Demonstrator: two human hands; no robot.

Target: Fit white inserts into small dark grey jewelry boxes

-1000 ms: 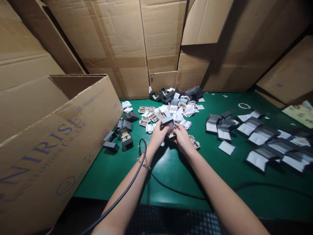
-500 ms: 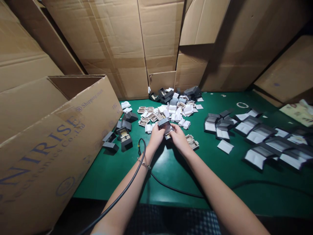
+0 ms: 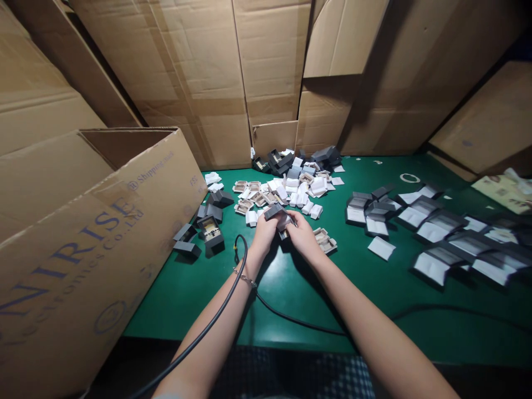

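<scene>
1. Left grip (image 3: 264, 229): one bare hand. We find the fingers closed about the left side of a small dark box.
2. Right grip (image 3: 302, 236): one bare hand, fingers curled in on the right side of the same box. Its fingertips are partly hidden from us.
3. Small dark box (image 3: 273, 211): one, between the two grips, tilted, its lid raised. We see something pale inside, too blurred to name.
4. Tan trays and white pads: a loose heap just beyond the grips. We mark one tray (image 3: 240, 187) and one pad (image 3: 318, 186).
5. Two trays (image 3: 325, 240): just right of the right grip.
6. Dark boxes, several: left of the left grip. We note one open (image 3: 212, 234), a pale insert inside.
7. Open boxes with white linings (image 3: 432, 268): a spread, well to the right of the right grip.
8. White card (image 3: 381, 247): flat, between that spread and the right grip.
9. Black cable (image 3: 215, 320): across the forearm behind the left grip.
10. Large carton (image 3: 103, 221): well left of both grips.
11. Tabletop (image 3: 270, 302): green, beneath the grips.
</scene>
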